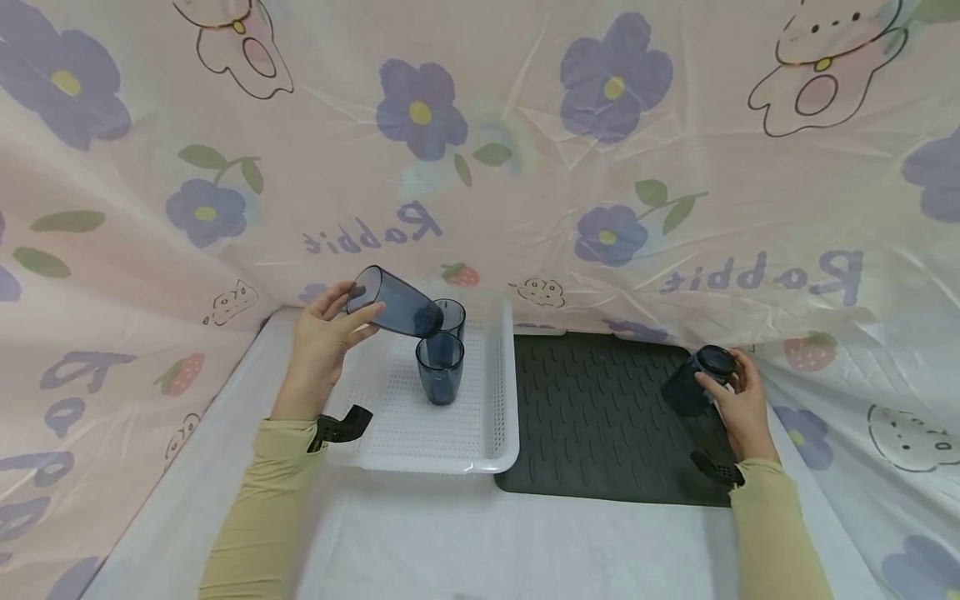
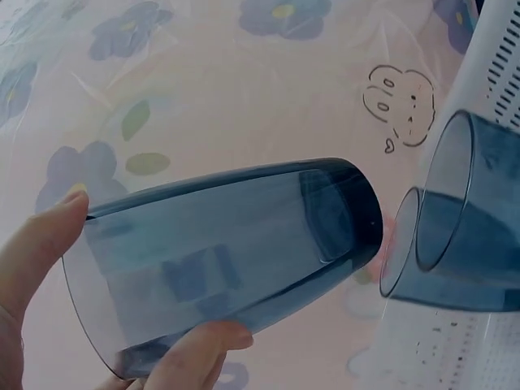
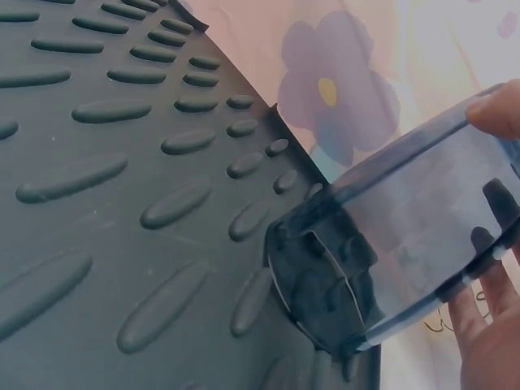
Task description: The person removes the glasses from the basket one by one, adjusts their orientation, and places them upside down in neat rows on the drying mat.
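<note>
My left hand (image 1: 318, 346) grips a blue-tinted drinking glass (image 1: 397, 304) near its rim. That glass is tilted, its thick base pointing right and down toward two similar glasses. Of these two, the front glass (image 1: 440, 371) and the back glass (image 1: 452, 315) stand mouth up in a white perforated tray (image 1: 382, 417). In the left wrist view a gap shows between the held glass (image 2: 219, 252) and the pair. My right hand (image 1: 742, 408) grips another blue glass (image 1: 686, 387) around its base end, mouth slanting down over a dark ribbed mat (image 1: 592, 417); I cannot tell whether its rim touches.
The tray's raised right wall (image 1: 512, 392) borders the mat's left side. White cloth (image 1: 405, 533) covers the table in front. A patterned curtain (image 1: 510, 192) hangs close behind and along both sides.
</note>
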A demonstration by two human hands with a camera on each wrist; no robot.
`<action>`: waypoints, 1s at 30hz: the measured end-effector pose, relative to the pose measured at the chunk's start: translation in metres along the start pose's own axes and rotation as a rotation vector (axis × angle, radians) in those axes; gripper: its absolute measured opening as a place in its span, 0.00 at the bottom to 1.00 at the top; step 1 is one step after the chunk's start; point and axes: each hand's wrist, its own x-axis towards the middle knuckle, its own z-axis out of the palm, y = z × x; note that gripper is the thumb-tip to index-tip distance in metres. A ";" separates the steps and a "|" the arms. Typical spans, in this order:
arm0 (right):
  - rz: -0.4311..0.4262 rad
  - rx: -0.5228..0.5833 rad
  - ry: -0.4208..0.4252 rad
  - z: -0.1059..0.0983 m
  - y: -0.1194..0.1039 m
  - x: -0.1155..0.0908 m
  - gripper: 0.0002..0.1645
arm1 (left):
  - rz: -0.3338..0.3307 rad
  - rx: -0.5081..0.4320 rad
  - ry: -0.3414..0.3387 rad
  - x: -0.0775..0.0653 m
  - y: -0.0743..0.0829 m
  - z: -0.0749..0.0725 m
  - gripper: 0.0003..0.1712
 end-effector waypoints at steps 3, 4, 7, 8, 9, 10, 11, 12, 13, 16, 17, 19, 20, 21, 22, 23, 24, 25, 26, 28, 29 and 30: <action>0.004 -0.011 -0.004 -0.001 -0.001 0.000 0.40 | 0.004 -0.003 0.001 0.000 -0.005 0.004 0.39; 0.008 0.001 -0.001 -0.001 -0.001 0.001 0.40 | 0.000 -0.012 0.000 0.000 -0.007 0.006 0.39; 0.008 0.012 0.004 -0.002 -0.001 0.002 0.40 | -0.011 -0.027 0.000 0.000 -0.011 0.012 0.40; 0.007 0.023 0.007 -0.002 0.000 0.002 0.40 | -0.015 -0.033 -0.001 0.000 -0.012 0.014 0.40; 0.005 0.026 0.010 -0.002 0.000 0.002 0.40 | -0.020 -0.036 -0.001 0.000 -0.013 0.016 0.40; 0.001 0.035 0.011 -0.002 0.000 0.002 0.40 | -0.021 -0.042 -0.004 0.000 -0.014 0.018 0.40; -0.005 0.031 0.011 -0.001 0.001 0.002 0.40 | -0.023 -0.049 -0.003 0.000 -0.015 0.020 0.39; -0.012 0.027 0.011 -0.001 0.001 0.003 0.40 | -0.024 -0.058 -0.006 -0.001 -0.016 0.022 0.39; -0.016 0.027 0.010 -0.001 0.002 0.002 0.40 | -0.025 -0.060 -0.009 -0.001 -0.017 0.023 0.39; -0.023 0.018 0.010 -0.001 0.002 0.002 0.40 | -0.028 -0.080 -0.014 -0.002 -0.019 0.027 0.38; -0.024 0.021 0.009 -0.001 0.002 0.002 0.40 | -0.029 -0.086 -0.015 -0.002 -0.019 0.028 0.38; -0.021 0.026 0.006 -0.001 0.002 0.002 0.40 | -0.030 -0.091 -0.013 -0.002 -0.021 0.030 0.38; -0.021 0.020 0.006 -0.001 0.002 0.002 0.39 | -0.030 -0.098 -0.012 -0.003 -0.021 0.031 0.37; -0.020 0.024 0.003 -0.001 0.001 0.001 0.40 | -0.031 -0.102 -0.010 -0.003 -0.022 0.032 0.37; -0.020 0.016 0.001 -0.001 0.001 0.001 0.40 | -0.032 -0.107 -0.010 -0.003 -0.022 0.033 0.37; -0.018 0.020 -0.002 -0.001 0.001 0.001 0.40 | -0.032 -0.111 -0.009 -0.003 -0.023 0.034 0.36; -0.013 0.014 -0.002 -0.001 0.000 0.001 0.40 | -0.033 -0.116 -0.008 -0.004 -0.024 0.035 0.36; -0.011 0.002 -0.003 -0.001 0.000 0.001 0.40 | -0.033 -0.121 -0.008 -0.004 -0.024 0.036 0.35; -0.009 -0.011 0.000 -0.001 -0.001 0.000 0.40 | -0.035 -0.124 -0.008 -0.004 -0.025 0.037 0.35; -0.002 -0.022 0.004 -0.001 -0.001 0.000 0.41 | -0.037 -0.134 -0.011 -0.004 -0.027 0.038 0.34; 0.001 -0.014 0.006 -0.001 -0.001 0.001 0.41 | -0.040 -0.136 -0.010 -0.004 -0.027 0.039 0.34; 0.005 -0.017 0.009 -0.001 -0.001 0.001 0.41 | -0.045 -0.141 -0.012 -0.004 -0.028 0.041 0.34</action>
